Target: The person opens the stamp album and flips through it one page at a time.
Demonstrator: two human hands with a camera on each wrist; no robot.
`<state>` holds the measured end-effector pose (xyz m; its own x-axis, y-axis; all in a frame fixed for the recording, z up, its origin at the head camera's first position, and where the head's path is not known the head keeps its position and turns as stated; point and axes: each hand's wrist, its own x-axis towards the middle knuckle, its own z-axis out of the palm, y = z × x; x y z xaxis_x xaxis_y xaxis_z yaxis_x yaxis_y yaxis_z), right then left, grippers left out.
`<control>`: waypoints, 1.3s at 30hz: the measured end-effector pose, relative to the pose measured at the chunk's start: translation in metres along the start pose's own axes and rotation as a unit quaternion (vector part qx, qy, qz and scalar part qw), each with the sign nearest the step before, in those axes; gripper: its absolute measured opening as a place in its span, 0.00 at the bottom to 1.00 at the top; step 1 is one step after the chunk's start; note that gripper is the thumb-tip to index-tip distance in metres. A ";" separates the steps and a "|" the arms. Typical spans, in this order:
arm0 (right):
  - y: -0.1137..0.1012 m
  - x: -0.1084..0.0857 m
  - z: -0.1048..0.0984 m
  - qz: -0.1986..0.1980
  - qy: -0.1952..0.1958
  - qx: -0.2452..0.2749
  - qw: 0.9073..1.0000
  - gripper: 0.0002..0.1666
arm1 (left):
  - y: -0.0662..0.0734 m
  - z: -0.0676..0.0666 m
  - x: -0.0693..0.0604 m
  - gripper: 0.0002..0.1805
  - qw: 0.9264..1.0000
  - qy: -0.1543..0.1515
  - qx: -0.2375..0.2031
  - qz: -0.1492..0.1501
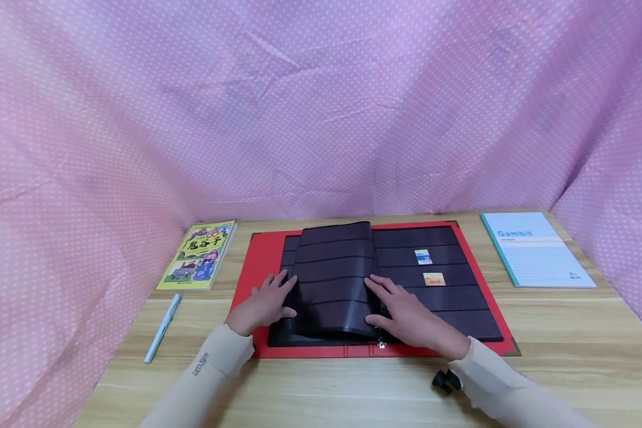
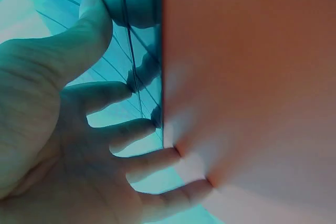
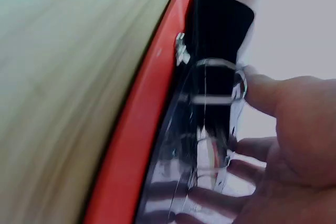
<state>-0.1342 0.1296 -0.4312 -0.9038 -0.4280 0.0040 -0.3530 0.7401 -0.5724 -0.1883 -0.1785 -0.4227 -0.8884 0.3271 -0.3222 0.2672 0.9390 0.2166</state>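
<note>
A red stamp album (image 1: 264, 258) lies spread on the table with black strip-pocket pages. One black page (image 1: 334, 270) bulges up over the left half, its right edge raised near the spine. My left hand (image 1: 262, 304) rests at that page's left edge, fingers spread; the left wrist view shows its fingertips touching the surface. My right hand (image 1: 409, 315) lies by the spine with extended fingers touching the raised edge. Metal binder rings (image 3: 212, 99) show beside it in the right wrist view. On the right page sit a blue stamp (image 1: 423, 257) and an orange stamp (image 1: 434, 279).
A yellow illustrated book (image 1: 198, 255) lies at the left, with a light blue pen (image 1: 163, 328) in front of it. At the right is a pale notebook (image 1: 537, 249). Pink dotted cloth (image 1: 321, 119) hangs behind the wooden table (image 1: 353, 392).
</note>
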 end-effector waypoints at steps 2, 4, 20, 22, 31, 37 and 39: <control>-0.004 0.002 0.002 0.003 0.005 -0.015 1.000 0.43 | -0.003 -0.001 -0.001 0.44 1.000 0.005 -0.003 -0.001; -0.007 0.003 0.003 0.007 0.006 -0.028 1.000 0.43 | -0.006 -0.001 -0.002 0.44 1.000 0.009 -0.007 -0.007; -0.017 0.012 0.005 0.021 -0.029 -0.059 0.998 0.39 | -0.024 -0.008 -0.009 0.49 1.000 -0.003 -0.013 -0.006; -0.017 0.014 0.005 0.022 -0.033 -0.068 0.997 0.38 | -0.024 -0.009 -0.009 0.50 1.000 -0.007 -0.018 -0.009; 0.000 0.006 -0.017 0.032 -0.013 0.000 0.999 0.37 | -0.023 -0.011 -0.009 0.51 0.999 -0.012 -0.036 -0.008; 0.037 -0.020 -0.046 0.071 0.039 -0.046 0.996 0.36 | -0.026 -0.011 -0.010 0.51 0.999 -0.018 -0.032 -0.005; 0.049 -0.031 -0.052 0.097 0.048 -0.065 0.992 0.36 | -0.027 -0.010 -0.011 0.52 0.999 -0.017 -0.031 -0.005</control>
<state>-0.1361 0.2057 -0.4164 -0.9746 -0.2237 -0.0147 -0.1922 0.8676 -0.4586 -0.1896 -0.2086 -0.4154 -0.8770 0.3231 -0.3556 0.2350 0.9340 0.2690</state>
